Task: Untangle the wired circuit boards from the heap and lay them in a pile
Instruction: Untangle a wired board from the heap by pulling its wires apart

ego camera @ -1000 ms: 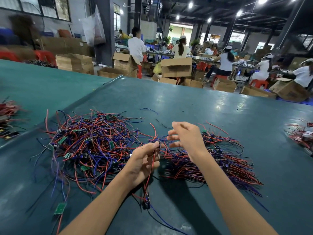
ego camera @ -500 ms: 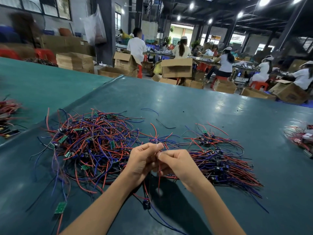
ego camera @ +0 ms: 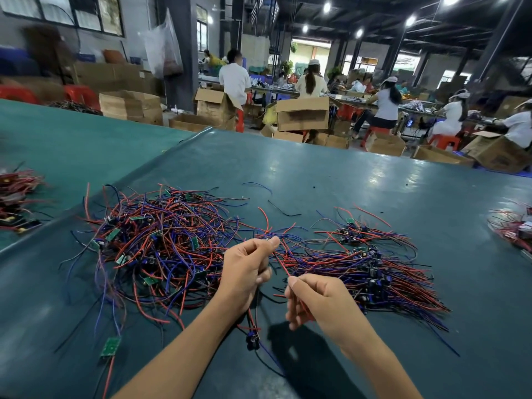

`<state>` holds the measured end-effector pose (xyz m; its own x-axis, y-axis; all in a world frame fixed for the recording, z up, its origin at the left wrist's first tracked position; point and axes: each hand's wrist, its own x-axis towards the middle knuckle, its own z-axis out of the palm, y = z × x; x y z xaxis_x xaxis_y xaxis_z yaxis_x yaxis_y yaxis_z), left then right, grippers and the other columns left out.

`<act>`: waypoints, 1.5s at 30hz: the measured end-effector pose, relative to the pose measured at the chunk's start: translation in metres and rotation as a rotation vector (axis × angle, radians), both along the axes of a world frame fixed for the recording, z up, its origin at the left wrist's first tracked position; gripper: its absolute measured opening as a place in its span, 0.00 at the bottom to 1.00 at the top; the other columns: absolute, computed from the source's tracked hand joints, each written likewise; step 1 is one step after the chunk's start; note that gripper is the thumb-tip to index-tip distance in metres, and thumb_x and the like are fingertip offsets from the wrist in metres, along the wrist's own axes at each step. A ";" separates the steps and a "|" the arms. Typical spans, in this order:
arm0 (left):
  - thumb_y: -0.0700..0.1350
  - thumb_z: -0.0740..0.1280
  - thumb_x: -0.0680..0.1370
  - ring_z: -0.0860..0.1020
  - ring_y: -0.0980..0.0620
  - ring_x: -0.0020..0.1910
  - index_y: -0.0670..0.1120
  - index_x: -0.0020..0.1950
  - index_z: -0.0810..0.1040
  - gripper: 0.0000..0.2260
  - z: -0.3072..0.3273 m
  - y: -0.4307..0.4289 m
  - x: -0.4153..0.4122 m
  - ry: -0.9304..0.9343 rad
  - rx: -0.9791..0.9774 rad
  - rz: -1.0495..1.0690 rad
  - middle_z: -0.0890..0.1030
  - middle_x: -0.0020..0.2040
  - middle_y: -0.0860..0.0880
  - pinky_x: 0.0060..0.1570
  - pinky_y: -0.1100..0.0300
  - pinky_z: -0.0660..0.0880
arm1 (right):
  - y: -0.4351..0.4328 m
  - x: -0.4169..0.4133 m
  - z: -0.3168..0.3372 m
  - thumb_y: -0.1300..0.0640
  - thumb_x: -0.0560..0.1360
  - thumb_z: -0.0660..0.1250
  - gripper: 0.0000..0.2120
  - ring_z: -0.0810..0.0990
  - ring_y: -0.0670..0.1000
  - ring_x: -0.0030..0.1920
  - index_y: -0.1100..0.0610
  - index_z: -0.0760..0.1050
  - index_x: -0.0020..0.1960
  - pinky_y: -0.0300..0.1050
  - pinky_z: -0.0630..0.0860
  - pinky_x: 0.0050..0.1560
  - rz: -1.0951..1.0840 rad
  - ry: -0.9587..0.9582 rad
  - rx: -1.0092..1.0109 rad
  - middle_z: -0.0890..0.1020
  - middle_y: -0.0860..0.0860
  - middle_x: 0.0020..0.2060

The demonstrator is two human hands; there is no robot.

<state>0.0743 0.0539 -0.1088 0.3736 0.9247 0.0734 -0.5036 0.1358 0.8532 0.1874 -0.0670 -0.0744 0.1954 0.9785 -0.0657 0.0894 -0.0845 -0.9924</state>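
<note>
A tangled heap (ego camera: 161, 246) of red, blue and black wires with small green circuit boards lies left of centre on the green table (ego camera: 331, 180). To its right lies a straighter pile (ego camera: 374, 272) of wired boards. My left hand (ego camera: 247, 269) grips a bunch of wires, its thumb and forefinger pinching them at the top; a dark board (ego camera: 252, 341) dangles below it. My right hand (ego camera: 319, 303) pinches a red wire (ego camera: 283, 267) that runs up to my left hand.
One loose green board (ego camera: 110, 347) lies near the front left. Other wire bundles sit at the far left (ego camera: 17, 194) and far right (ego camera: 515, 226) table edges. Cardboard boxes (ego camera: 302, 113) and seated workers fill the hall beyond the table.
My right hand came down from above the pile to meet my left hand, then drew back toward me, pulling a red wire out. My left hand stayed holding its bunch.
</note>
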 end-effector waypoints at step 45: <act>0.44 0.65 0.81 0.74 0.54 0.34 0.43 0.47 0.86 0.11 0.008 0.011 -0.012 -0.269 -0.166 -0.119 0.77 0.39 0.49 0.32 0.61 0.73 | -0.053 0.103 -0.023 0.52 0.70 0.75 0.06 0.86 0.56 0.37 0.49 0.87 0.46 0.44 0.84 0.38 -0.528 -0.094 0.236 0.87 0.56 0.37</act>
<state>0.0624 0.0653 -0.1010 0.4673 0.8834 0.0359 -0.6797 0.3331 0.6535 0.2905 -0.1205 -0.0978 0.6551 0.7329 0.1836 0.1836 0.0813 -0.9796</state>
